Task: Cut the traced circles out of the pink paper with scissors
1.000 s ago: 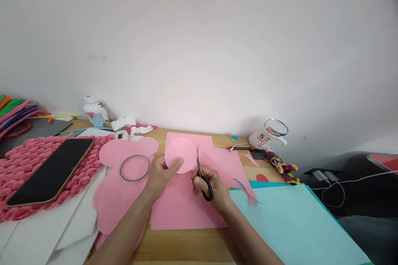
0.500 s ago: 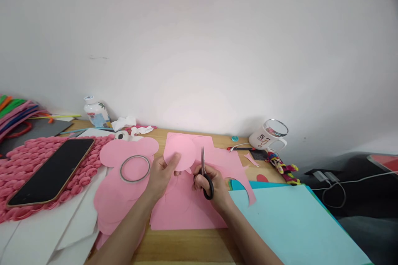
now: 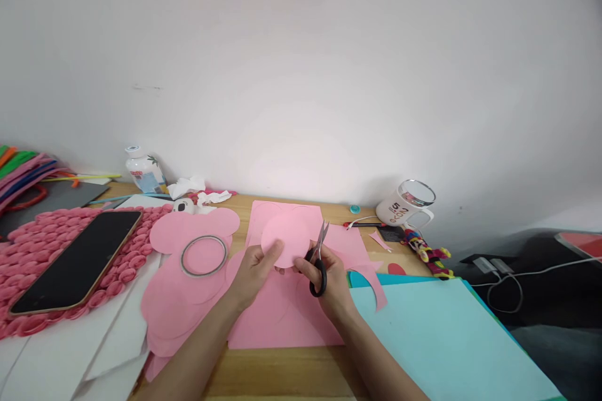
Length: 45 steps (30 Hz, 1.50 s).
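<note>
A round pink paper disc (image 3: 288, 229) is pinched between the thumb and fingers of my left hand (image 3: 258, 269), held above the pink sheets. Black-handled scissors (image 3: 319, 263) sit in my right hand (image 3: 329, 282), their blades pointing up and slightly parted. The thumb of that hand meets the lower right edge of the disc. Below both hands lie pink paper sheets (image 3: 277, 332) with faint curved lines on them. To the left, several pink paper circles (image 3: 174, 307) are piled, with a metal-looking ring (image 3: 182, 261) on top. A curved pink offcut (image 3: 380, 294) lies at the right.
Light-blue sheets (image 3: 446, 338) cover the right side of the desk. A white mug (image 3: 399, 205) and a small figurine (image 3: 427, 255) stand behind them. A phone (image 3: 78, 263) rests on a pink rosette mat (image 3: 51, 229) at left; a white bottle (image 3: 145, 170) stands by the wall.
My left hand has moved right with the disc, which now meets my right thumb. The scissors have tilted rightward and their blades are parted wider.
</note>
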Motion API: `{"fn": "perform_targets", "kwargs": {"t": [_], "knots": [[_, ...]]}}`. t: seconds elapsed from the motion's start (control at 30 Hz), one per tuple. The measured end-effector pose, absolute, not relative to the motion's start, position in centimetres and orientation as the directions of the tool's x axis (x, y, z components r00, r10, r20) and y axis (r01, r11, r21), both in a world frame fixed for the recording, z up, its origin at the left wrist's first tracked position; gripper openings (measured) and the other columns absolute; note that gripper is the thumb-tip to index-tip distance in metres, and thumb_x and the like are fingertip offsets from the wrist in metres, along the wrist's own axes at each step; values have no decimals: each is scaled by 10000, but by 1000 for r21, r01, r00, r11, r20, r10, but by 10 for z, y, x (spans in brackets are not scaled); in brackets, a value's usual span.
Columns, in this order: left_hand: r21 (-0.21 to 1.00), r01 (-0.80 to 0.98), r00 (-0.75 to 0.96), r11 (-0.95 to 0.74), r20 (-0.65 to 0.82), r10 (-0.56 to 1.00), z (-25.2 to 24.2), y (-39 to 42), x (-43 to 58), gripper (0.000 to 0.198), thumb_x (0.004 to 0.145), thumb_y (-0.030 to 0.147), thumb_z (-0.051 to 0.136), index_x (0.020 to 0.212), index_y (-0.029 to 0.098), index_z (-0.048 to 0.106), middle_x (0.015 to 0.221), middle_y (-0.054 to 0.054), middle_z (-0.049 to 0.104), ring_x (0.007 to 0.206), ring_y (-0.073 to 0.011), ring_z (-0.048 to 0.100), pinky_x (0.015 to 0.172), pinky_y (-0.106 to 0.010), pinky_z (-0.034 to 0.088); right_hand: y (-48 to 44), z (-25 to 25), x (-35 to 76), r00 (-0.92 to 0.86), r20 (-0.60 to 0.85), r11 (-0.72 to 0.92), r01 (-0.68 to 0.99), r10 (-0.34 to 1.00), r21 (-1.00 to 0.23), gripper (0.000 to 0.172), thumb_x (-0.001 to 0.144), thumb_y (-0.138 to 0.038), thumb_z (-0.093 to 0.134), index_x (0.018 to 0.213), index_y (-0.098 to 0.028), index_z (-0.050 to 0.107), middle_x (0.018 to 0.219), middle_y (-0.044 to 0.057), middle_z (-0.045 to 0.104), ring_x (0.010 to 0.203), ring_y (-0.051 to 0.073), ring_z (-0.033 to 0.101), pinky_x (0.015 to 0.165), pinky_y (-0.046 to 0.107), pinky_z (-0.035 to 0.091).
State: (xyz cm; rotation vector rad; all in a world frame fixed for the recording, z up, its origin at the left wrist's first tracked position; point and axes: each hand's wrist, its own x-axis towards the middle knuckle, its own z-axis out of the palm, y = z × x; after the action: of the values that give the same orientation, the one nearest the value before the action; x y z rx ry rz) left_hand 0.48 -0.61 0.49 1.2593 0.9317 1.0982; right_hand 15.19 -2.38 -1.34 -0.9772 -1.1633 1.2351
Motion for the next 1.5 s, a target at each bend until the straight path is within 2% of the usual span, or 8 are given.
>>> {"fn": "perform_targets", "kwargs": {"t": [0.1, 0.27, 0.37, 0.47, 0.63, 0.77, 1.07, 1.5], "knots": [[999, -47, 246, 4, 8, 969, 8, -8, 4, 353, 726, 445, 612, 569, 129, 633, 607, -56, 631, 620, -159, 548, 570, -265, 455, -24, -14, 154, 78, 87, 100, -180, 993, -979, 219, 690, -317, 719, 768, -187, 561, 627, -31, 517, 594, 132, 481, 574, 261, 389], [996, 59, 252, 71, -84, 964, 10, -10, 3, 269, 687, 326, 663, 864, 126, 697, 749, -64, 690, 683, -185, 598, 553, -266, 480, -21, -15, 156, 205, 84, 127, -211, 975, -969, 253, 684, -328, 716, 823, -194, 554, 657, -27, 501, 588, 122, 453, 539, 247, 379], [993, 71, 319, 90, -108, 942, 11, -10, 2, 172, 706, 286, 644, 742, 123, 684, 562, -34, 638, 523, -145, 555, 520, -263, 463, -21, -12, 157, 184, 90, 128, -209, 979, -970, 236, 692, -332, 710, 816, -199, 560, 646, -32, 500, 579, 118, 442, 534, 243, 376], [999, -33, 315, 40, -27, 949, 10, -9, 2, 188, 740, 284, 609, 640, 125, 623, 481, -18, 588, 411, -111, 484, 472, -260, 426, -22, -7, 157, 61, 100, 111, -227, 993, -967, 245, 707, -366, 700, 833, -196, 576, 624, -30, 515, 588, 127, 465, 582, 268, 403], [995, -104, 256, -2, 29, 966, 14, -8, 2, 242, 748, 319, 613, 601, 131, 576, 450, -7, 568, 378, -104, 469, 439, -255, 401, -24, -2, 157, -230, 157, 115, -188, 960, -976, 338, 731, -502, 649, 793, -172, 607, 605, -7, 515, 575, 138, 451, 579, 285, 391], [994, -109, 225, -15, 40, 973, 18, -9, 3, 289, 750, 350, 611, 558, 139, 565, 425, 4, 540, 378, -99, 451, 431, -249, 397, -24, -3, 158, -330, 156, 101, -179, 931, -979, 393, 717, -559, 637, 782, -173, 605, 629, -7, 490, 583, 135, 418, 580, 275, 368], [999, 16, 236, -39, 34, 971, 14, -9, 0, 279, 769, 318, 586, 558, 136, 571, 435, 4, 559, 377, -90, 456, 455, -235, 402, -24, -5, 156, -372, 134, 73, -174, 918, -982, 397, 694, -544, 672, 765, -173, 550, 659, -5, 474, 602, 132, 387, 560, 257, 313], [999, 26, 240, -26, 19, 971, 11, -8, 1, 308, 773, 299, 570, 513, 134, 569, 418, 3, 566, 351, -79, 449, 417, -216, 394, -23, -8, 155, -392, 165, 86, -212, 905, -973, 415, 690, -566, 667, 749, -172, 552, 642, -1, 499, 589, 127, 371, 570, 267, 305]]}}
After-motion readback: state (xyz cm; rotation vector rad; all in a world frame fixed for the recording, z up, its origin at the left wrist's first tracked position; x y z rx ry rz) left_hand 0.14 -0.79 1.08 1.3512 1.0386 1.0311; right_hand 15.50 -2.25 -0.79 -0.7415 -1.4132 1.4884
